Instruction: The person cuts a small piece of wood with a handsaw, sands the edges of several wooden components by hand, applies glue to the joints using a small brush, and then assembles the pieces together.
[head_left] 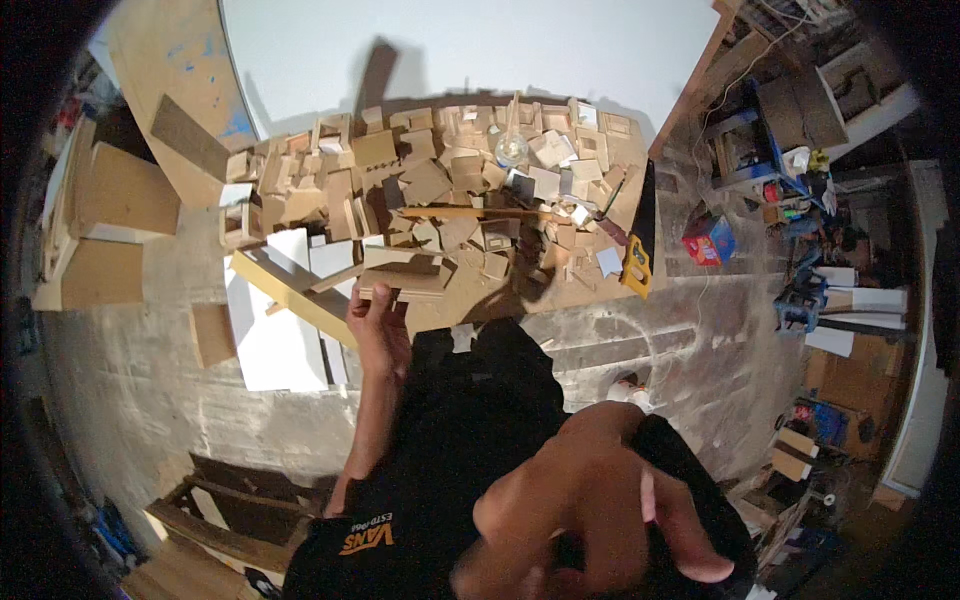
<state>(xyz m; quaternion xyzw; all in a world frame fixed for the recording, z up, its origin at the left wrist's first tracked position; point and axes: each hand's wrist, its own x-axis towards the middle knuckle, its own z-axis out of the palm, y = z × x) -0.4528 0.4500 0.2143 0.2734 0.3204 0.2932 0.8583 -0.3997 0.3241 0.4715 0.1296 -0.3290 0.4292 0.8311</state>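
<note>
My left hand (pixel 380 325) is closed on the edge of a small shallow wooden box (pixel 405 283) at the near side of the table. A long yellow-edged strip (pixel 290 298) runs diagonally beside it, its near end by my wrist. My right hand (pixel 600 500) is raised close to the camera, large and partly blurred. Its fingers are bent and spread apart, and nothing shows between them; some fingertips are cut off by the lower edge. Many small wooden blocks and box-like pieces (pixel 425 180) cover the table (pixel 590 282) ahead.
A handsaw with a yellow handle (pixel 637 266) lies at the table's right edge. A clear jar (pixel 511 150) holds a brush among the pieces. White sheets (pixel 270 345) lie left, near boards (pixel 130 190). A red-blue box (pixel 708 240) stands on the floor, right.
</note>
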